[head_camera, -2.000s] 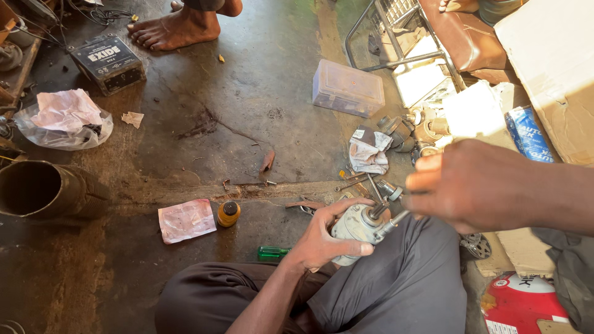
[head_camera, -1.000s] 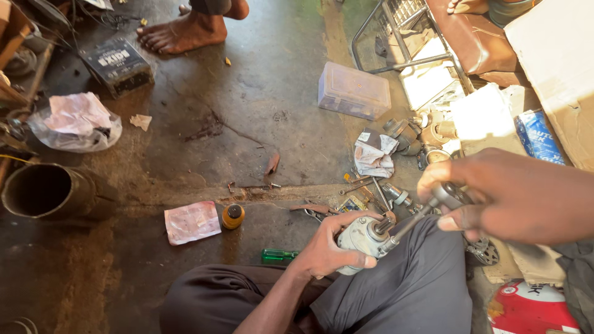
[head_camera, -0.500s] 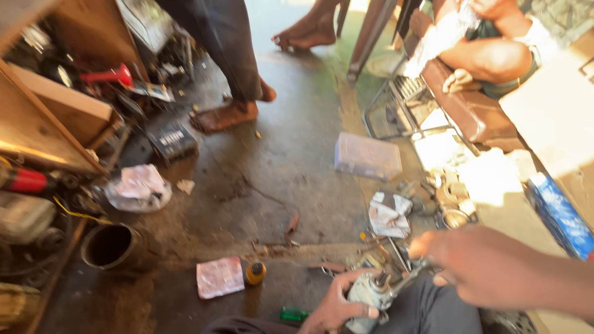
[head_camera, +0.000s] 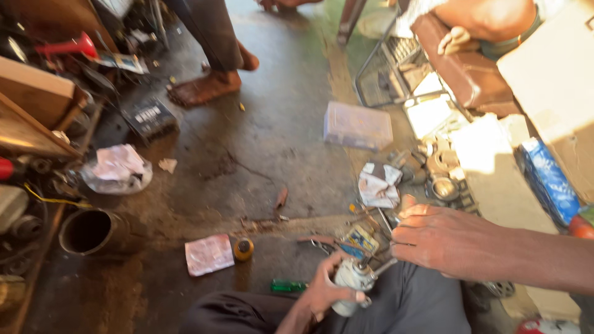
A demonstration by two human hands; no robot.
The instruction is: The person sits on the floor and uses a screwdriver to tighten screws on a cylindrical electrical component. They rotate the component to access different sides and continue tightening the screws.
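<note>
- Left hand wrapped tight around small grey motor housing, at 6 o'clock, above lap.
- Housing roughly upright, long axis tilted toward 1 o'clock.
- Right hand curled shut on thin metal tool, tip meeting housing top.
- Clear plastic box on floor, at 12 o'clock.

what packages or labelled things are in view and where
Blue printed packet: far right, on a pale slab, long and narrow.
Clear plastic lidded box: floor centre, rectangular.
Pink flat packet: floor, beside a small yellow round tin.
Black box with white label: upper left, near a bare foot.
</note>
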